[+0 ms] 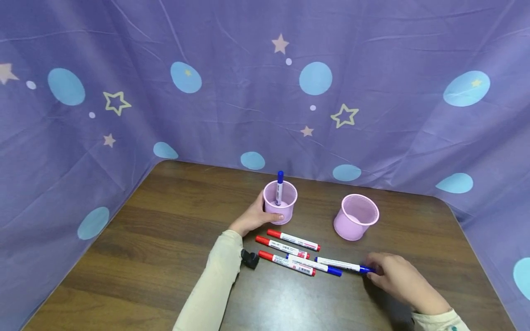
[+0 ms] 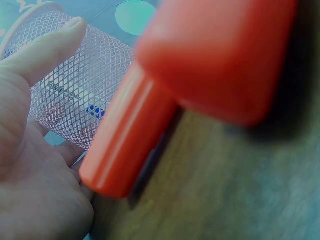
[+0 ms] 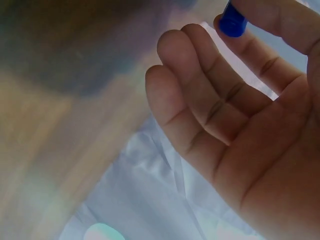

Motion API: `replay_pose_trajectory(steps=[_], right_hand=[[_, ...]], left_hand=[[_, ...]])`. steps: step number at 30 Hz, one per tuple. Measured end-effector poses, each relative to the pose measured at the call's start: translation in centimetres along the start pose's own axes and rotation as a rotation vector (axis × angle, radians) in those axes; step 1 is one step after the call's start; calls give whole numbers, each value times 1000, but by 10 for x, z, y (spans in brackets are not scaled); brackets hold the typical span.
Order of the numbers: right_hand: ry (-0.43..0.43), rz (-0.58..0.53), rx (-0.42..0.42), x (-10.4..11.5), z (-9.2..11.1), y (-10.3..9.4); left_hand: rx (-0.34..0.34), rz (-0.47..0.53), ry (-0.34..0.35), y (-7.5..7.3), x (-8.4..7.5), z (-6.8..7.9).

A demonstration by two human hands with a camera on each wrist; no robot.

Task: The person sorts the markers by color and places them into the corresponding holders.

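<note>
My left hand (image 1: pixel 256 215) holds a pink mesh pen cup (image 1: pixel 288 214) by its side, thumb in front and fingers around the far left. Inside this cup stands a blue-capped whiteboard marker (image 1: pixel 279 189). My right hand (image 1: pixel 399 280) pinches the blue cap end of another whiteboard marker (image 1: pixel 340 264) lying on the table; in the right wrist view thumb and index finger meet at its blue tip (image 3: pixel 233 24). A third blue marker (image 1: pixel 331 270) lies partly under a red marker (image 1: pixel 290 263). Two more red markers (image 1: pixel 294 239) lie just behind.
A second pink mesh cup (image 1: pixel 349 228), with no marker visible inside, stands at the right behind the markers. The brown wooden table (image 1: pixel 165 239) ends at a purple patterned curtain (image 1: pixel 232 119). A black wrist device (image 1: pixel 250 259) sits beside the left sleeve.
</note>
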State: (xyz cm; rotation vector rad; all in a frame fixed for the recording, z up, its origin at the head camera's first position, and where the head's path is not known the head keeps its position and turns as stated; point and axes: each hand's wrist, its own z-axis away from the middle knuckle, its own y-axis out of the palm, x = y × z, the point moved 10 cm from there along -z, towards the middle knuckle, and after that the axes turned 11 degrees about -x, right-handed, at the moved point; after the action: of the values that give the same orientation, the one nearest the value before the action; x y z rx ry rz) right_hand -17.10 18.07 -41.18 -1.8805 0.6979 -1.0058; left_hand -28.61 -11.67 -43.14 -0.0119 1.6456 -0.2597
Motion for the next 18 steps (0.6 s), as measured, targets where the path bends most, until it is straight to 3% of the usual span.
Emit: replay_pose_trajectory(steps=[2, 9, 18], right_hand=[[9, -12, -31, 1, 0, -10], [-24, -57, -161, 13, -6, -46], [-37, -253, -288, 33, -19, -85]], left_hand=[[-1, 0, -2, 0, 0, 0], [-11, 5, 14, 0, 33, -16], [-33, 3, 14, -1, 35, -16]])
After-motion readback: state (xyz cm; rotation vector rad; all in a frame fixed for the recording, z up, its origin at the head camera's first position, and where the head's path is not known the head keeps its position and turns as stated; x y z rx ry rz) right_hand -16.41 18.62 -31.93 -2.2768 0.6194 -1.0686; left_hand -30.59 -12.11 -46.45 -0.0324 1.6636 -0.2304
